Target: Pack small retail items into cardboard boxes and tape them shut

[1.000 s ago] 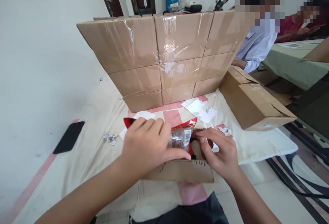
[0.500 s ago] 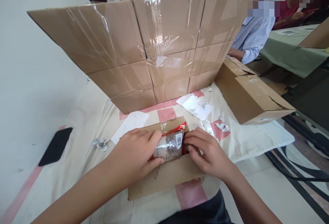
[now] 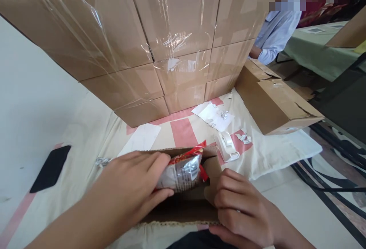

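Observation:
A small cardboard box (image 3: 197, 210) stands open in front of me, its dark inside partly showing. My left hand (image 3: 137, 184) grips a red and silver packet (image 3: 183, 173) with printed text, tilted at the box's opening. Another bit of red shows just right of the packet, inside the box. The fingers of my right hand (image 3: 243, 207) are curled on the box's right edge, pinching the cardboard there. A white tape dispenser (image 3: 227, 147) sits just behind the box.
A wall of taped cardboard boxes (image 3: 183, 16) rises behind. Paper sheets (image 3: 143, 138) and clips lie on the cloth. At far left is a black phone-like slab (image 3: 51, 168); at right, a long cardboard box (image 3: 274, 100). A person in a light shirt (image 3: 278, 32) sits beyond.
My right hand has moved from the packet to the box's right edge. The box has opened wider, showing its inside. The view has shifted closer and the tape dispenser is now uncovered.

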The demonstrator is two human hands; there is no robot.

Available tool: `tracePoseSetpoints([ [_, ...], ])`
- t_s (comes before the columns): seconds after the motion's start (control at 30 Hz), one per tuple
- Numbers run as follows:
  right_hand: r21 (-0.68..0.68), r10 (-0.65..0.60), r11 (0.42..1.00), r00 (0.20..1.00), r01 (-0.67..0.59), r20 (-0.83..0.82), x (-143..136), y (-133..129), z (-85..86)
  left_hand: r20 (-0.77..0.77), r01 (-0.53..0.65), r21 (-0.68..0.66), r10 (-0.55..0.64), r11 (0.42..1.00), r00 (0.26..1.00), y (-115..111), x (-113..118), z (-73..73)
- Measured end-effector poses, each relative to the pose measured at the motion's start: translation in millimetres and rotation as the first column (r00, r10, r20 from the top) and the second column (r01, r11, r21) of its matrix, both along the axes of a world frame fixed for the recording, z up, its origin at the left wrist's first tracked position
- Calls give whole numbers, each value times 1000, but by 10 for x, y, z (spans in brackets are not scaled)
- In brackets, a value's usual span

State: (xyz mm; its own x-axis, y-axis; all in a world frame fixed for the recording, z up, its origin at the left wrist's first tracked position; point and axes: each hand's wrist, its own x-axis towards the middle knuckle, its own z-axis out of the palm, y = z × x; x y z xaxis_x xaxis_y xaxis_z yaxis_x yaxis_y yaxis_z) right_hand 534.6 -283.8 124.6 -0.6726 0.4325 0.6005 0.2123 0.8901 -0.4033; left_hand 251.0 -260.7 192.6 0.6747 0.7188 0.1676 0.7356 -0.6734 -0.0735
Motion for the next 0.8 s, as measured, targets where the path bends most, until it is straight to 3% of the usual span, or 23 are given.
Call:
tracePoseSetpoints([
  [0.13, -3, -14, 1000, 994, 14, -110, -87, 38, -164, -28, 38, -112, -41, 993, 999, -46, 200, -214],
  [0.27, -51, -43, 998, 977, 33, -208, -130, 64, -347, -70, 47, -300, -71, 953, 995, 95, 368, -398],
  [0.43, -188, -90, 981, 963, 42, -255, -116, 84, -484, -162, 42, -499, -141, 866, 977, 324, 467, -502],
  [0.6, -252, -87, 968, 957, 15, -276, -144, 100, -477, -80, 66, -675, -162, 735, 984, 225, 410, -791],
  [0.7, -265, -76, 964, 963, 4, -259, -154, 104, -420, -78, 118, -583, -200, 804, 977, 129, 338, -895],
  [0.8, -287, -7, 956, 976, -57, -217, -98, 137, -304, -112, 242, -306, -287, 921, 951, 56, 252, -843],
])
